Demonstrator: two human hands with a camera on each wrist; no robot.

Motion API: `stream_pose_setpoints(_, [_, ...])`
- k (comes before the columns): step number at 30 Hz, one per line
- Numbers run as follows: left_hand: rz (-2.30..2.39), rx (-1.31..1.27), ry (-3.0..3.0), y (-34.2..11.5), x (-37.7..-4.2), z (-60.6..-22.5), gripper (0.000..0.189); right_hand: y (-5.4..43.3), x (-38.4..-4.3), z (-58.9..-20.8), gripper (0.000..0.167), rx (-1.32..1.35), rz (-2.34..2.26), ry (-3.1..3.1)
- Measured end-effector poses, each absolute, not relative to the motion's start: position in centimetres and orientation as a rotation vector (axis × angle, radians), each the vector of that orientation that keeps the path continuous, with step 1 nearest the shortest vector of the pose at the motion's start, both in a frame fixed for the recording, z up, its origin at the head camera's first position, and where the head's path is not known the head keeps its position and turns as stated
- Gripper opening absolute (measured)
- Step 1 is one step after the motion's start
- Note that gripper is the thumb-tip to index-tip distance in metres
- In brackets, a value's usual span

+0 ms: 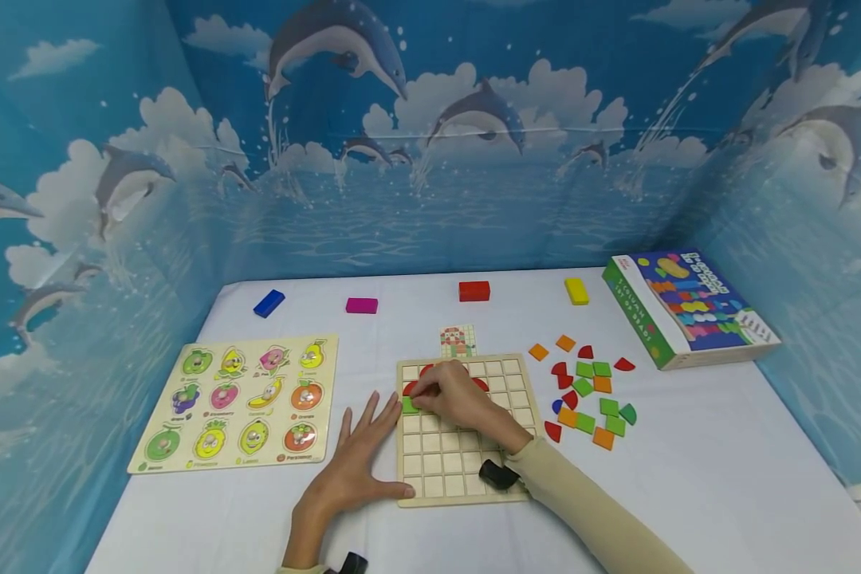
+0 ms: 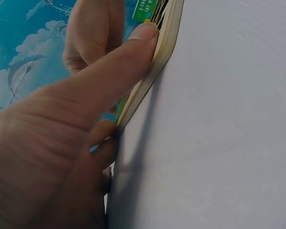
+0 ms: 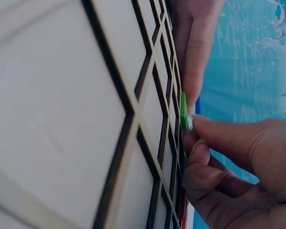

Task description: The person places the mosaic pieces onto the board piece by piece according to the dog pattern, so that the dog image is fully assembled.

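A wooden grid board [image 1: 433, 465] lies on the white table in front of me. My right hand [image 1: 459, 396] is over its upper left part, thumb and fingertips pinching a green square tile [image 1: 409, 406] at the left edge cells. The right wrist view shows that green tile [image 3: 183, 110] edge-on beside the thumb. Red quarter-circle pieces [image 1: 481, 384] sit in the upper rows, partly covered by the hand. My left hand [image 1: 355, 470] lies spread left of the board, its thumb touching the lower left edge. In the left wrist view that thumb [image 2: 119, 62] rests on the rim.
A small pattern card [image 1: 458, 340] lies behind the board. Loose red, green, orange and blue pieces [image 1: 583, 387] are scattered to the right. A fruit puzzle board [image 1: 240, 406] lies left, a game box [image 1: 689, 311] back right. Several coloured blocks [image 1: 474, 292] line the back.
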State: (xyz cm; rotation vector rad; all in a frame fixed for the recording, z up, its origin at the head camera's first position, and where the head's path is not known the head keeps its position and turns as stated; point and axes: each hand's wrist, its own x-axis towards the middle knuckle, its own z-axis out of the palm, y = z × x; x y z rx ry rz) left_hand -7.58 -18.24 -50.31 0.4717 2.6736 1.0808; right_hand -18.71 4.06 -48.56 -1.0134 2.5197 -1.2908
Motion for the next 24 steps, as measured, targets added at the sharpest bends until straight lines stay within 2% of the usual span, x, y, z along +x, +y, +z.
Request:
stream_pose_setpoints(12, [1.077, 0.463, 2.676, -18.1, -7.6, -50.4, 0.128, 6.2, -19.0, -47.6, 0.006, -1.131, -1.316, 2.384])
stream_pose_setpoints(17, [1.07, 0.438, 2.685, -18.2, -7.6, -50.4, 0.13, 10.1, -20.0, -46.3, 0.012, -1.114, -1.328, 2.346])
stream_pose_setpoints(24, [1.062, 0.417, 2.676, -18.0, -7.6, -50.4, 0.132, 17.4, -22.1, -44.9, 0.019, -0.871, -1.217, 2.483])
